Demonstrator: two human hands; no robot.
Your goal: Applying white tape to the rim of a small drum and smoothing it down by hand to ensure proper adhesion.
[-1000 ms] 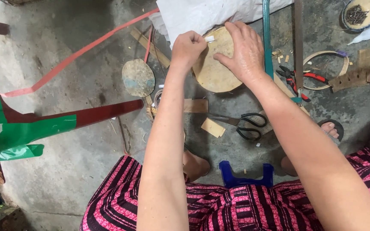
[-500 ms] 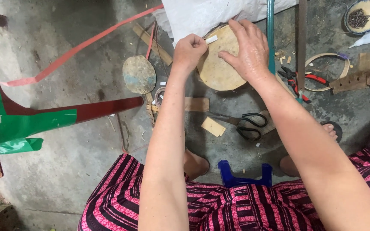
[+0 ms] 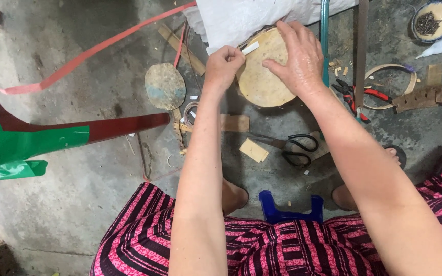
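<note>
Tan and round, the wooden disc point(image 3: 262, 76) sits on the concrete floor point(image 3: 78, 204) right in front of us, its far edge tucked against a white sack point(image 3: 246, 20). Our right hand point(image 3: 295, 59) lies flat across the disc's right half, fingers spread and pressing down, gripping nothing. Our left hand point(image 3: 223, 66) is curled tight at the disc's left rim, pinching a small white strip point(image 3: 250, 48) that pokes out over the wood.

Left of the disc lies a worn oval paddle point(image 3: 164, 86), greyish with a blue smear, well apart from the hands. Just below the disc we have a flat wood offcut point(image 3: 235, 122), a smaller pale block point(image 3: 254, 150), and black-handled scissors point(image 3: 287, 143) lying shut on the floor. Off to the right, red-handled pliers point(image 3: 354, 94) rest beside a thin bent wooden hoop point(image 3: 392, 84), and a bowl of dark nails point(image 3: 431, 18) stands in the far corner with a small white bottle point(image 3: 436, 48) near it. A teal bar point(image 3: 325, 36) runs upright past our right hand.

On the left, a red strap point(image 3: 88, 56) stretches across the floor above a green and dark red plastic piece point(image 3: 37, 138). Below us, a blue stool point(image 3: 291, 209) shows between our knees, under the pink and black striped cloth point(image 3: 262, 250).
</note>
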